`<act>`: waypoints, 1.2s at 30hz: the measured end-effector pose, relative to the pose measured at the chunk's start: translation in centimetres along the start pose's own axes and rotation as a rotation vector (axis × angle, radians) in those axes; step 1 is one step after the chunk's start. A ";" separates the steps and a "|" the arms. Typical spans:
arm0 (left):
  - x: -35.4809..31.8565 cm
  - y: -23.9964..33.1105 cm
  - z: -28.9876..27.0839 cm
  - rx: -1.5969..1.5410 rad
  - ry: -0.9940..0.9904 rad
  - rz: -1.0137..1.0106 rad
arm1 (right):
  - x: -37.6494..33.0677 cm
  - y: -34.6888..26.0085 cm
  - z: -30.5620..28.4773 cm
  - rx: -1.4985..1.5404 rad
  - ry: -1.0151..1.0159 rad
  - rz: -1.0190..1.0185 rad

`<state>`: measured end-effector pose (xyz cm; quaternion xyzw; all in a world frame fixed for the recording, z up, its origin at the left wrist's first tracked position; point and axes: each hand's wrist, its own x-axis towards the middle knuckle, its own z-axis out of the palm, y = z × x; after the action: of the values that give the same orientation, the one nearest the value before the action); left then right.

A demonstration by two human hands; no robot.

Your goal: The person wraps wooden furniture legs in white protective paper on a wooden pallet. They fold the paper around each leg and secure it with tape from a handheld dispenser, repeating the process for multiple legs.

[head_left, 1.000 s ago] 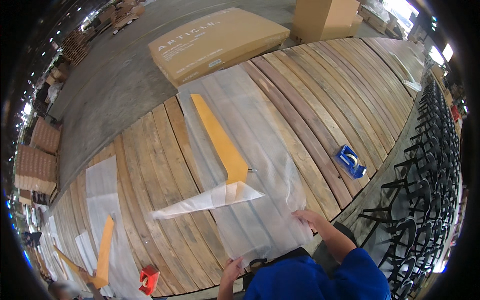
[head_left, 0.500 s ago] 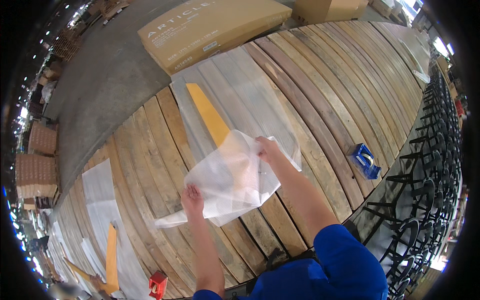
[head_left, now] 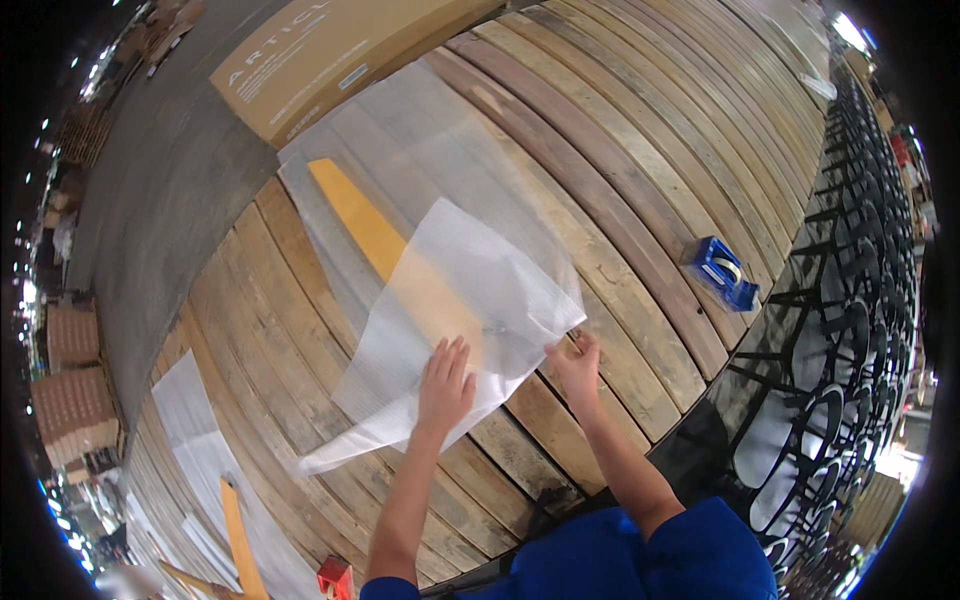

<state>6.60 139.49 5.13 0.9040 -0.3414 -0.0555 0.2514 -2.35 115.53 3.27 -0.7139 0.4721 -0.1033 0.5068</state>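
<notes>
- now, head view: left hand (head_left: 445, 385) lies palm down, fingers spread, flat on the lower part of a translucent foam wrap sheet (head_left: 470, 290); nothing is pinched, it just presses.
- right hand (head_left: 577, 365) sits at the sheet's lower right corner, fingers curled at the edge; whether it actually pinches the corner i cannot tell from here.
- hands are apart, side by side, both on the near edge of the sheet.
- sheet is folded over a long yellow wooden piece (head_left: 365, 225), which shows through and sticks out beyond it at the far end.
- key relation: the yellow piece runs away from the hands, up and to the left, long axis diagonal across the planks of the wooden tabletop (head_left: 640, 210). its near end lies under the sheet just above the left hand, so the left hand is the nearer one.
- a second, larger clear sheet (head_left: 420, 150) lies under everything, reaching a brown cardboard box (head_left: 330, 55).
- blue tape dispenser (head_left: 722, 272) sits well apart to the right, near the tabletop's edge.
</notes>
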 end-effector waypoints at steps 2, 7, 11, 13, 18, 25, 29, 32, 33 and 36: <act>2.9 -1.2 0.2 0.072 -0.056 0.043 | 0.2 0.2 0.4 0.236 -0.132 0.208; 8.3 -4.2 0.9 0.200 -0.222 0.052 | 5.3 0.6 1.4 0.340 -0.175 0.305; 11.1 -4.0 0.9 0.297 -0.325 0.041 | 8.2 1.7 -1.6 0.050 -0.107 0.077; 11.6 -4.2 1.2 0.293 -0.296 0.094 | 8.7 0.3 -3.9 -0.057 -0.109 -0.037; 14.3 -4.0 1.4 0.330 -0.281 0.216 | 9.6 -1.4 -5.0 0.109 -0.153 0.036; 14.9 -5.2 2.3 0.382 -0.447 0.144 | 1.6 -6.2 -0.8 0.532 -0.349 -0.299; 11.9 -6.6 -0.5 0.629 -0.506 0.278 | -2.9 -8.6 -1.2 0.304 -0.686 -0.645; 8.0 -4.7 -3.5 0.435 -0.532 0.163 | -4.8 -4.9 0.7 0.200 -0.844 -0.905; 5.4 -4.8 -3.7 0.540 -0.553 0.155 | -5.4 -3.4 1.4 0.126 -0.877 -0.973; -1.5 -2.5 -5.7 0.454 -0.516 0.072 | -6.0 -0.7 1.7 -0.063 -0.940 -1.116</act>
<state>8.46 144.44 8.73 0.8805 -0.4289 -0.1961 -0.0488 -4.12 121.29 5.01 -0.8313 -0.2268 -0.0151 0.5073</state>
